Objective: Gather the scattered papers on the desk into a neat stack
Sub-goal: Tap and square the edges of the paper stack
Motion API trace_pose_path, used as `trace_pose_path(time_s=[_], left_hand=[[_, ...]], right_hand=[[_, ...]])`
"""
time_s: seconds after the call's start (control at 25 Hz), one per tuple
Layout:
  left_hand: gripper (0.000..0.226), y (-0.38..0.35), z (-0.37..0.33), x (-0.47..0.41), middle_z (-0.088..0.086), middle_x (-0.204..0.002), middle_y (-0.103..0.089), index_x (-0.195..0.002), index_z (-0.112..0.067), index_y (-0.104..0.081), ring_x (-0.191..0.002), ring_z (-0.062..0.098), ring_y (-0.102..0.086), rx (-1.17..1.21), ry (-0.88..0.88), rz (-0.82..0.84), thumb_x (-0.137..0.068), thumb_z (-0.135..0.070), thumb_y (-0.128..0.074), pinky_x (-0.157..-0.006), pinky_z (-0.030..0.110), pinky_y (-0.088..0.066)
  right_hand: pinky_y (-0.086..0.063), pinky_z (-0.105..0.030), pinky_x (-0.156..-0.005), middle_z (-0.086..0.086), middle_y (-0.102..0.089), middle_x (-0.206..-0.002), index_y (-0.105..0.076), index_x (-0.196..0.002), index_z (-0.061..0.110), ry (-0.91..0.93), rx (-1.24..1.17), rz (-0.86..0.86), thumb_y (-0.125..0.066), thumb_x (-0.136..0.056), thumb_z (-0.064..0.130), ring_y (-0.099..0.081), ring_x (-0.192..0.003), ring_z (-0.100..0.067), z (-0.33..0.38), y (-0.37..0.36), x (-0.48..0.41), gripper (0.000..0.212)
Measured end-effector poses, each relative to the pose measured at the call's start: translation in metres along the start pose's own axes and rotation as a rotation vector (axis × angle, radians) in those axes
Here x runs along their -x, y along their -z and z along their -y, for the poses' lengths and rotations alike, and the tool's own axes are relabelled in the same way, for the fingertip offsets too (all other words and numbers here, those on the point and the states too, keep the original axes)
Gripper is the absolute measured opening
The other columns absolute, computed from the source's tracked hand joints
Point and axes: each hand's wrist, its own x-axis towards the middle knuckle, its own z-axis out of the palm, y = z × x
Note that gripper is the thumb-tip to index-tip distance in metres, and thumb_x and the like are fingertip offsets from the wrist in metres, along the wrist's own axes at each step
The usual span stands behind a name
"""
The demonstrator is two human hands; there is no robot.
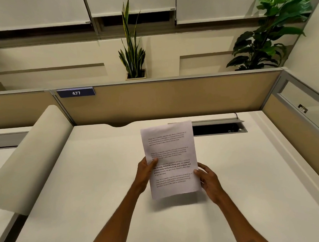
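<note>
With the papers [171, 160] raised above the desk [84, 180], left hand [145, 170] and right hand [207, 179] each keeping a pinching grip on a side edge, squaring them probably calls for tapping the bottom edge down, loosely held.

Warm, dim overhead light; soft shadow under papers [171, 161]; wide-angle bending at edges; print possibly motion-blurred.

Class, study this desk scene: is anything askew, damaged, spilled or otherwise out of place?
Little stands out. The papers are held above the desk by the left hand and right hand, tilted slightly. The cable hatch at the desk's back edge stands open. No spill or damage shows.
</note>
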Motion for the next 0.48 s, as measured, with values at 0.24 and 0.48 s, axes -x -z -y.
trace_pose_path(time_s=[0.24, 0.48], left_hand=[[0.026, 0.006, 0.011, 0.007, 0.009, -0.117, -0.077, -0.124, -0.006, -0.066, -0.105, 0.028, -0.075, -0.101, 0.004, 0.081, -0.103, -0.02, -0.058, -0.088, 0.041, -0.063], [0.021, 0.013, 0.018, 0.012, 0.002, -0.114, -0.077, -0.121, -0.014, -0.067, -0.105, 0.024, -0.073, -0.092, 0.006, 0.012, -0.101, -0.017, -0.061, -0.085, 0.033, -0.063]], right_hand=[[-0.058, -0.047, -0.096, -0.012, -0.073, -0.121, -0.063, -0.127, 0.01, 0.106, 0.267, 0.065, -0.065, -0.095, 0.01, -0.071, -0.109, -0.032, 0.018, -0.015, -0.011, 0.033], [-0.06, -0.021, -0.077, 0.001, -0.075, -0.111, -0.066, -0.125, 0.01, 0.149, 0.334, 0.011, -0.064, -0.095, 0.009, -0.072, -0.101, -0.018, 0.003, -0.027, -0.009, 0.03]])
